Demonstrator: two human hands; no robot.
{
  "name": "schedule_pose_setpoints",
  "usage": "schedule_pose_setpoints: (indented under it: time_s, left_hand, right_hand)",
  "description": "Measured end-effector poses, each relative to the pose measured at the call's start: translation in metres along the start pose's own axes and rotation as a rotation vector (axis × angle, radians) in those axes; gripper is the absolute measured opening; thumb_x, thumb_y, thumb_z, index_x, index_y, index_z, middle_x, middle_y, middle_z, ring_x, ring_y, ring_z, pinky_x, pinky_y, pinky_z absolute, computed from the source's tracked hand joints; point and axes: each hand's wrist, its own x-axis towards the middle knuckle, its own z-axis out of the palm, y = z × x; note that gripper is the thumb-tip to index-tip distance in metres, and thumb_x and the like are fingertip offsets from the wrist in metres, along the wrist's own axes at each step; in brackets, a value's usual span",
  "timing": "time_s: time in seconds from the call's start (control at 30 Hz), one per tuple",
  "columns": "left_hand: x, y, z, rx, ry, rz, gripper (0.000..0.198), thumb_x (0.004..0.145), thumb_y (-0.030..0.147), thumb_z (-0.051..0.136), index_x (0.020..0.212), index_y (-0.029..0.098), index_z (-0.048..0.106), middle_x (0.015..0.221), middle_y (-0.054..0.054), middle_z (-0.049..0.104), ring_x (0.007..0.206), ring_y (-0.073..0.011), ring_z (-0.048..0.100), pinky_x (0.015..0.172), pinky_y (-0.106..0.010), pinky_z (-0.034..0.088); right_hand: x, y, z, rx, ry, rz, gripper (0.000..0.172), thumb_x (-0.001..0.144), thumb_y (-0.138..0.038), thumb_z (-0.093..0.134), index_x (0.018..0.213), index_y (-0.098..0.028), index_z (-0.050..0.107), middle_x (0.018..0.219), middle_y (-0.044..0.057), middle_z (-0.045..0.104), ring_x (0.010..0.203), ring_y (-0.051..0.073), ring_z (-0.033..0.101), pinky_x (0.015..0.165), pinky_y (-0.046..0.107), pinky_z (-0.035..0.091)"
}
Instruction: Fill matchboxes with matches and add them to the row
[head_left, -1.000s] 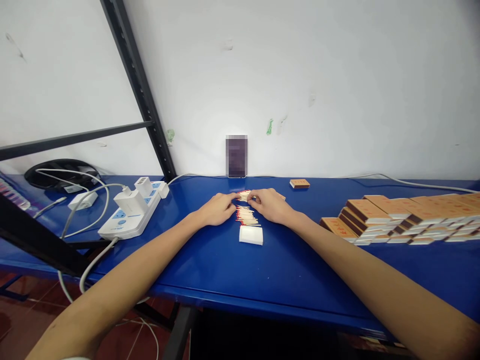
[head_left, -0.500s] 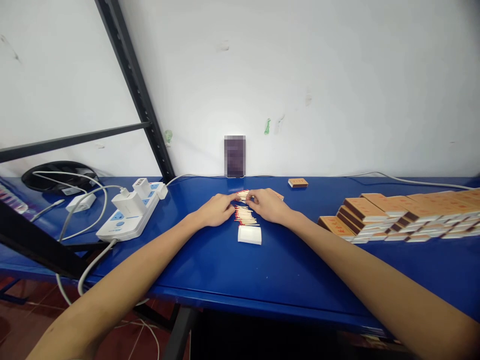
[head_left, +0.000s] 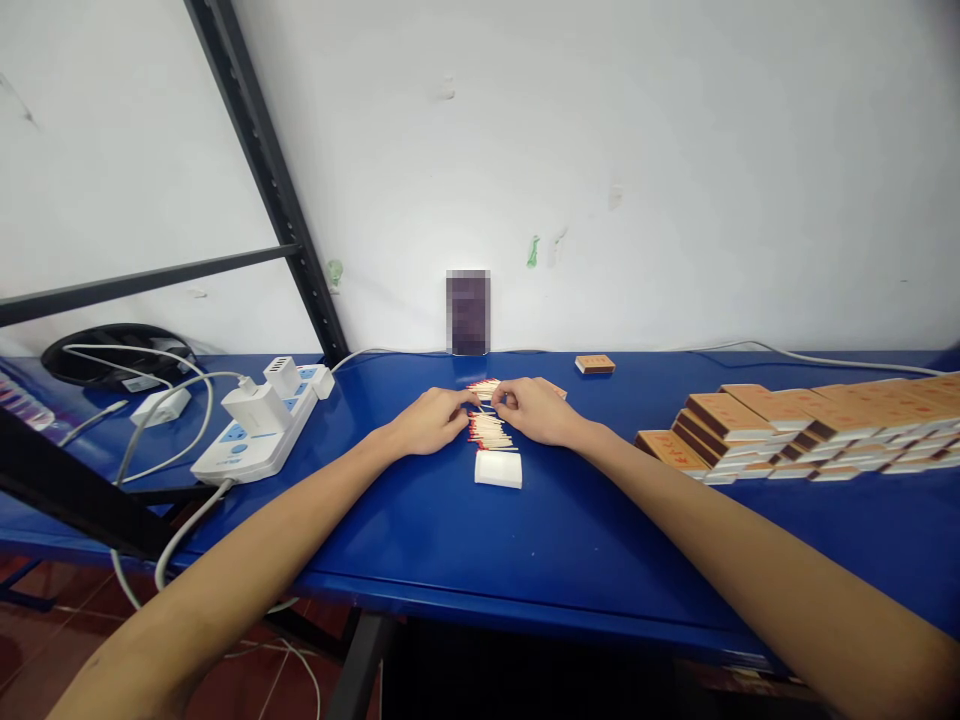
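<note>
On the blue tabletop (head_left: 457,535), red-tipped matches (head_left: 491,432) are lying between the pointing left hand (head_left: 435,420) and the curled right hand (head_left: 536,411), probably so both can touch them easily, but I cannot tell if either is gripping one.

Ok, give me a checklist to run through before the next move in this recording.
1. Left hand at the matches: ok, its fingers are by the red heads.
2. Right hand gripping a match: cannot tell, the fingertips are too small to make out.
3. Near matches all heads one way: ok, the red heads seen lie to the left.
4. Near matches neatly squared up: not ok, their plain ends are uneven.
5. Tray clear of both hands: ok, it lies on the near side of the matches.
6. Stacked matchboxes away from the hands: ok, they are off to the right.
</note>
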Motion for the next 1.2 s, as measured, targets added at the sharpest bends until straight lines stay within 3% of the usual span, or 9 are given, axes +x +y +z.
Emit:
schedule_pose_setpoints:
  time_s: [0.17,0.43,0.6,0.8,0.97,1.2]
  left_hand:
    - [0.001,-0.004,0.003,-0.022,0.030,0.022,0.037,0.089,0.015,0.040,0.115,0.018,0.066,0.095,-0.004,0.071,0.074,-0.0149,0.062,0.072,-0.025,0.045]
    - [0.001,-0.001,0.000,0.049,-0.021,0.075,0.043,0.090,0.013,0.040,0.125,0.021,0.062,0.097,-0.005,0.069,0.082,-0.0168,0.062,0.076,-0.026,0.045]
    - [0.000,-0.002,0.000,0.038,-0.022,0.068,0.045,0.090,0.013,0.037,0.129,0.021,0.059,0.103,-0.005,0.069,0.089,-0.0182,0.062,0.081,-0.028,0.046]
    - [0.000,-0.004,0.003,0.008,0.041,-0.002,0.046,0.091,0.013,0.036,0.133,0.016,0.055,0.110,-0.008,0.068,0.093,-0.0188,0.062,0.086,-0.031,0.047]
    - [0.002,-0.005,0.003,0.048,0.038,-0.033,0.043,0.090,0.014,0.037,0.127,0.014,0.059,0.100,-0.009,0.068,0.088,-0.0201,0.063,0.085,-0.032,0.047]
    - [0.002,-0.003,0.000,0.065,0.018,-0.034,0.042,0.089,0.014,0.038,0.124,0.015,0.061,0.094,-0.007,0.068,0.083,-0.0191,0.062,0.082,-0.031,0.048]
  right_hand:
    - [0.000,0.001,0.000,0.028,-0.009,-0.013,0.016,0.083,-0.020,0.052,0.080,-0.021,0.068,0.064,-0.003,0.063,0.055,0.011,0.051,0.058,0.024,0.032]
    - [0.000,0.005,-0.001,0.085,-0.031,-0.036,0.019,0.087,-0.027,0.051,0.086,-0.021,0.069,0.061,-0.004,0.061,0.055,0.011,0.050,0.055,0.023,0.029]
    - [0.000,0.007,0.000,0.133,0.019,-0.011,0.024,0.091,-0.029,0.046,0.090,-0.021,0.068,0.055,-0.005,0.054,0.052,0.012,0.046,0.055,0.024,0.029]
    - [0.001,0.006,0.006,0.003,0.059,-0.071,0.026,0.093,-0.023,0.046,0.105,-0.021,0.069,0.067,0.000,0.065,0.062,0.014,0.056,0.064,0.025,0.034]
    - [0.003,0.008,0.009,-0.027,0.042,-0.093,0.026,0.094,-0.024,0.046,0.107,-0.020,0.068,0.079,0.003,0.070,0.070,0.016,0.060,0.067,0.025,0.037]
    - [0.004,0.006,0.009,-0.035,0.021,-0.074,0.026,0.094,-0.025,0.046,0.107,-0.020,0.068,0.075,0.003,0.069,0.069,0.016,0.059,0.066,0.025,0.036]
